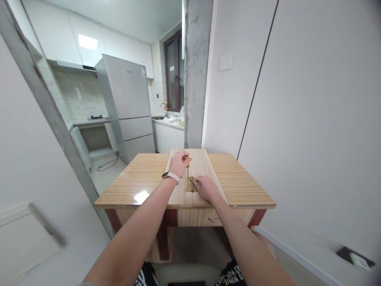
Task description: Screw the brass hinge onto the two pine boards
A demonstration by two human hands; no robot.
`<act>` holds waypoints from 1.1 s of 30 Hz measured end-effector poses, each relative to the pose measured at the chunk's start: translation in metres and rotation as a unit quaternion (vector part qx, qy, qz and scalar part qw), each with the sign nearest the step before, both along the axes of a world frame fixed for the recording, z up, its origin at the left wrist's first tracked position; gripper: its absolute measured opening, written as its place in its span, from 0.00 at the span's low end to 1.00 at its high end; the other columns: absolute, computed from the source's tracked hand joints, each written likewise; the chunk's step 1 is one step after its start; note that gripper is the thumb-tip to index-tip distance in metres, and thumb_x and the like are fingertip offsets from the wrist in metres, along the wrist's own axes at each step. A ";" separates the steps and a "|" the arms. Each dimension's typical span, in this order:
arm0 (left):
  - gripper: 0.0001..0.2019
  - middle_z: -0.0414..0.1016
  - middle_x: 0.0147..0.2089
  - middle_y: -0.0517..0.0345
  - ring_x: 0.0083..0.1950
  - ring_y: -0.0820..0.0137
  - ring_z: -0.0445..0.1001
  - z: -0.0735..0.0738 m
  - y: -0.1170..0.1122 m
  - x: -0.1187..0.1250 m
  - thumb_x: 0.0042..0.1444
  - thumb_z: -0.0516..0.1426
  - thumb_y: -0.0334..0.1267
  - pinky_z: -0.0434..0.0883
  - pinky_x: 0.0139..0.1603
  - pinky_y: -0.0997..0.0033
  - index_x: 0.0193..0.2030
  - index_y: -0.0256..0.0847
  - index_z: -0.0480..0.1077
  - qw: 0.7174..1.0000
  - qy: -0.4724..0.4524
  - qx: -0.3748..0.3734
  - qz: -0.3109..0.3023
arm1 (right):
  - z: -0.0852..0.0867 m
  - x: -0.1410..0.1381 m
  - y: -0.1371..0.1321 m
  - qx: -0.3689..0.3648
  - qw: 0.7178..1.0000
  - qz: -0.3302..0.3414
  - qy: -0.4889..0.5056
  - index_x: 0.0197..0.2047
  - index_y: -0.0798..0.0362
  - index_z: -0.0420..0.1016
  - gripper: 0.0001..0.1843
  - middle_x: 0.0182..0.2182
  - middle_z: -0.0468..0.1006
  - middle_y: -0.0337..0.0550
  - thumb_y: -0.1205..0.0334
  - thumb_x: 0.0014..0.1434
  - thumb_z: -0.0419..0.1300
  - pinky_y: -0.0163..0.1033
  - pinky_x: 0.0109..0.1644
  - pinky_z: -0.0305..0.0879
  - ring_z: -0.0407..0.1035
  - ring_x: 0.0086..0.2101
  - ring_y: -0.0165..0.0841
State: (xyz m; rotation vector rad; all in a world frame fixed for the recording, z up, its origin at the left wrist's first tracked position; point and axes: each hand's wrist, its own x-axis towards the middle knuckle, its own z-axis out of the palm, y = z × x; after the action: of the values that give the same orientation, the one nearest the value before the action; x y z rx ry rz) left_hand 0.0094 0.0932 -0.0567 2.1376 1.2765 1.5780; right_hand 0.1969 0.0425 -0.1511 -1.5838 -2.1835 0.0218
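Observation:
My left hand (177,163), with a light-banded wristwatch (170,176) at its wrist, is closed around the top of a screwdriver (187,163) with a yellow and black handle. The screwdriver stands nearly upright, its shaft pointing down at a brass hinge (188,184). That hinge lies opened flat across the seam between two pale wooden boards (201,161). Bent fingers of my right hand (206,187) press on the hinge's right leaf and partly cover it. Whether a screw sits under the screwdriver's tip is too small to tell.
The boards lie on a striped wooden table (133,174) with a drawer (214,217) at its front. A grey concrete column (196,79) and a white wall (238,99) stand behind it. Back left are a refrigerator (127,91) and a kitchen counter (169,135).

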 end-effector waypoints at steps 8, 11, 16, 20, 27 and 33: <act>0.13 0.82 0.43 0.56 0.41 0.68 0.80 0.000 0.002 -0.001 0.60 0.64 0.30 0.76 0.47 0.67 0.51 0.45 0.77 0.999 -0.005 -0.020 -0.034 | -0.002 0.001 0.000 0.013 1.000 0.004 -0.002 0.52 0.48 0.81 0.19 0.48 0.80 0.47 0.50 0.73 0.51 0.39 0.59 0.56 0.68 0.52 0.37; 0.12 0.82 0.42 0.57 0.42 0.69 0.80 -0.001 0.004 -0.002 0.60 0.63 0.29 0.76 0.48 0.67 0.49 0.44 0.77 0.999 -0.011 -0.029 -0.029 | 0.001 0.000 -0.002 -0.003 1.000 -0.001 -0.010 0.53 0.48 0.81 0.20 0.49 0.80 0.48 0.50 0.74 0.51 0.39 0.60 0.56 0.68 0.53 0.37; 0.08 0.80 0.43 0.56 0.39 0.71 0.79 -0.002 0.007 -0.003 0.57 0.66 0.31 0.76 0.44 0.70 0.44 0.42 0.78 0.999 -0.020 -0.016 -0.033 | 0.006 -0.001 -0.006 -0.025 0.999 -0.008 -0.020 0.55 0.49 0.80 0.20 0.52 0.80 0.51 0.51 0.74 0.51 0.40 0.61 0.54 0.67 0.55 0.40; 0.09 0.78 0.42 0.57 0.38 0.71 0.77 -0.001 0.006 -0.003 0.55 0.67 0.31 0.76 0.44 0.69 0.42 0.42 0.78 1.000 -0.014 -0.013 -0.012 | 0.005 -0.002 -0.005 -0.021 1.000 -0.005 -0.014 0.55 0.48 0.80 0.20 0.52 0.80 0.50 0.50 0.74 0.50 0.41 0.61 0.55 0.68 0.55 0.40; 0.10 0.80 0.41 0.57 0.38 0.70 0.78 0.003 0.003 -0.003 0.57 0.65 0.29 0.76 0.42 0.69 0.45 0.43 0.78 0.999 0.003 -0.032 -0.042 | 0.002 -0.001 -0.004 -0.016 1.000 -0.004 -0.015 0.53 0.48 0.81 0.20 0.50 0.80 0.50 0.51 0.74 0.51 0.40 0.60 0.55 0.68 0.54 0.39; 0.13 0.81 0.45 0.56 0.43 0.69 0.80 0.000 0.006 -0.003 0.59 0.62 0.26 0.77 0.46 0.69 0.49 0.43 0.76 0.998 -0.021 -0.040 -0.051 | 0.003 -0.001 -0.005 -0.022 1.000 0.002 -0.016 0.56 0.48 0.80 0.20 0.51 0.80 0.50 0.51 0.74 0.50 0.40 0.60 0.55 0.68 0.55 0.39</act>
State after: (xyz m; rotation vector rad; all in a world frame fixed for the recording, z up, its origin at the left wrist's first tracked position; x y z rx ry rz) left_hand 0.0069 0.0993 -0.0568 2.0757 1.1773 1.4953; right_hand 0.1963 0.0373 -0.1482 -1.6146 -2.2243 0.0450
